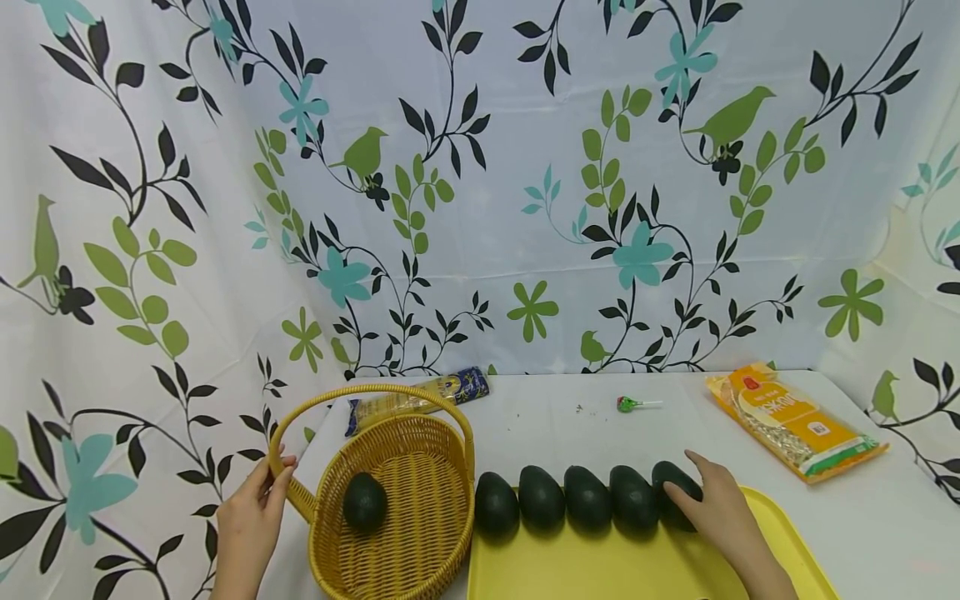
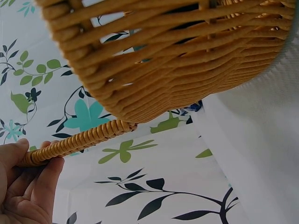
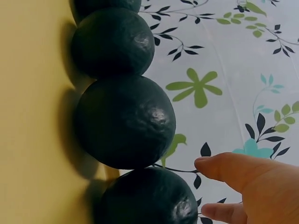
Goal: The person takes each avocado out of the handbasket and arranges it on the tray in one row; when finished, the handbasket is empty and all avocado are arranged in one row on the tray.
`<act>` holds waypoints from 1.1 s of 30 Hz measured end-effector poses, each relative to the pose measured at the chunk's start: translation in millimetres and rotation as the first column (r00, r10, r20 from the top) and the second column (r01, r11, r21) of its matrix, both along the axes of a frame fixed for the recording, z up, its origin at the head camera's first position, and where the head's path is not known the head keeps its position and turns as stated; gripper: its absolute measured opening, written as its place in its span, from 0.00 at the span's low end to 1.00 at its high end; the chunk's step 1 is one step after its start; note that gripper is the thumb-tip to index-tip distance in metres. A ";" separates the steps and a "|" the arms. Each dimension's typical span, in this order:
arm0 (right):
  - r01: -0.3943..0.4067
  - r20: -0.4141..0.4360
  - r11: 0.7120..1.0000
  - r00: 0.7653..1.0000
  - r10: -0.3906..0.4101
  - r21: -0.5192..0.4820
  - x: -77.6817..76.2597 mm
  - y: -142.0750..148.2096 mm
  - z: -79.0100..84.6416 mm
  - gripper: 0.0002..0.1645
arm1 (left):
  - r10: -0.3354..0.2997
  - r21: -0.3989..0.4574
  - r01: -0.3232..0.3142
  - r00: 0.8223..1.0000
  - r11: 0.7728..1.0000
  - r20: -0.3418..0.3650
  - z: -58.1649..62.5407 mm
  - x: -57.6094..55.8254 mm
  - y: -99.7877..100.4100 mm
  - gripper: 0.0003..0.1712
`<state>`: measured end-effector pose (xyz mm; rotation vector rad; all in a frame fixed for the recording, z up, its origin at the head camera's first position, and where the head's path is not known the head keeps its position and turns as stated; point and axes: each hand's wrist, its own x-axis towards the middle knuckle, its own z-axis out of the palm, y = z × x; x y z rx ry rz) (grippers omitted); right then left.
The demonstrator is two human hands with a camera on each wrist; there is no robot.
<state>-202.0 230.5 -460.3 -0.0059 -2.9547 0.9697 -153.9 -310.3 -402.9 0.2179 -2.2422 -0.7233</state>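
My left hand (image 1: 251, 517) grips the handle (image 2: 88, 140) of a yellow wicker basket (image 1: 333, 483), thumb and fingers wrapped around it. One dark green avocado (image 1: 365, 502) lies inside the basket. Several more avocados (image 1: 588, 500) stand in a row along the far edge of a yellow tray (image 1: 585, 567). At the right end of that row, my right hand (image 1: 720, 508) is spread at the last avocado (image 1: 667, 477), overlapping it in the head view. In the right wrist view, its extended fingers (image 3: 224, 170) show beside an avocado (image 3: 149, 196).
Behind the basket lies a clear and blue packet of pasta (image 1: 420, 398). A small green lollipop (image 1: 633, 404) is on the white table (image 1: 555, 425), and an orange bag of oats (image 1: 795, 421) lies at the back right. A leaf-patterned curtain (image 1: 480, 208) hangs behind.
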 end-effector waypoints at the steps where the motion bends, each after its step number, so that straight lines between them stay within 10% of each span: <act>1: 0.002 -0.003 1.000 1.000 -0.002 -0.001 -0.1 -0.5 1.1 0.45 | 0.000 0.001 0.000 1.000 1.000 0.003 0.2 0.1 0.3 0.13; 33: -0.087 -0.259 0.992 0.964 0.061 -0.088 -2.3 -78.0 51.3 0.35 | 0.007 0.038 -0.009 0.999 0.999 0.046 -0.8 -1.9 -0.3 0.17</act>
